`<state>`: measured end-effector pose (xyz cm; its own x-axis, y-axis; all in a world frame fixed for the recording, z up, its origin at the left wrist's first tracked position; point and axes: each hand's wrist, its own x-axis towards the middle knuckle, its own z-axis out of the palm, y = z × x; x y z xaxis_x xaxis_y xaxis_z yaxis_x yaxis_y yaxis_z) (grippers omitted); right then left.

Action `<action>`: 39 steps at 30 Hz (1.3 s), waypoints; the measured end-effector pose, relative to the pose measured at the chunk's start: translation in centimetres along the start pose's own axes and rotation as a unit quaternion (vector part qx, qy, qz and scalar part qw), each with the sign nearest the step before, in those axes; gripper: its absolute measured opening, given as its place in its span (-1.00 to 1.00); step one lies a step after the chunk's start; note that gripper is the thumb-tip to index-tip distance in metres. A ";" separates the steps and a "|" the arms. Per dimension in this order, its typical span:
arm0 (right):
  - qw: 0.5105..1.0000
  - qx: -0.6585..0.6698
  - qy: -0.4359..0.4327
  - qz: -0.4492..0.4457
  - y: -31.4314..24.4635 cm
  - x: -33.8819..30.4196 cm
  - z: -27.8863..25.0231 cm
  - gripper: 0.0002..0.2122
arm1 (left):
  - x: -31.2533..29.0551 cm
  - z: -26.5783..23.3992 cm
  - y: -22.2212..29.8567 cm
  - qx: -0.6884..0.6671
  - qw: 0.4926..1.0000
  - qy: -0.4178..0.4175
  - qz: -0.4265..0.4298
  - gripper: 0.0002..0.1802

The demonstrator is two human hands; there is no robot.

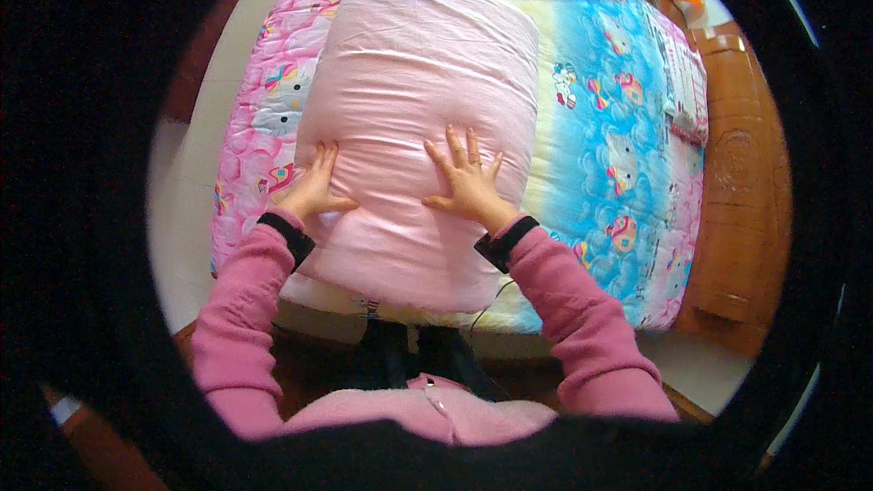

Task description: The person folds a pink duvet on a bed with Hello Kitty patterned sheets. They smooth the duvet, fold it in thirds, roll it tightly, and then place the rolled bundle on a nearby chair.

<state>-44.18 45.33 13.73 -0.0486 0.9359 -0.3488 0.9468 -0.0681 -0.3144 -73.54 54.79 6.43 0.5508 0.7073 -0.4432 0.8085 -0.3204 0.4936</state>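
Both the left hand [316, 184] and the right hand [466, 184] lie on top of a plump pink bundle [414, 64], the left with its thumb well apart from its fingers, the right with its fingers fanned wide, neither closed around anything. The bundle sits on a bedspread [596, 123] patterned with cartoon cats in pink, yellow and blue, near a brown wooden panel [747, 173] on the right; black wristbands [506, 244] circle both sleeve ends.

Bundle [409, 64] on quilt [596, 200], hands [472, 191] atop bundle, panel [747, 164] right

One pink bundle [386, 155]; two wristbands [288, 240] [506, 244]
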 end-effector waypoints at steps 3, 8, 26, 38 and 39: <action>1.000 0.007 0.008 0.011 0.7 0.0 1.3 -0.07 | 1.6 -0.6 0.1 -0.022 0.996 -0.076 -0.043 0.50; 0.999 0.007 -0.031 0.023 1.1 1.0 0.8 -0.07 | 3.8 -1.0 -0.5 -0.021 0.992 -0.117 -0.046 0.46; 0.966 -0.117 -0.080 0.215 -5.0 5.0 0.0 -0.07 | 6.7 -2.8 -5.4 -0.191 0.952 -0.224 0.085 0.11; 0.988 -0.006 -0.012 0.152 -1.6 4.1 -0.2 -0.10 | 4.3 -1.4 -9.1 -0.119 0.973 0.127 0.151 0.06; 0.993 0.010 0.016 0.114 -0.3 3.6 -0.3 -0.12 | 4.5 -1.5 -9.2 -0.150 0.962 0.169 0.155 0.10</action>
<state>-44.56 48.81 12.83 0.1771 0.9061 -0.3843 0.9257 -0.2859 -0.2476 -78.80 61.85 1.04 0.6158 0.7879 0.0027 0.4927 -0.3878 0.7790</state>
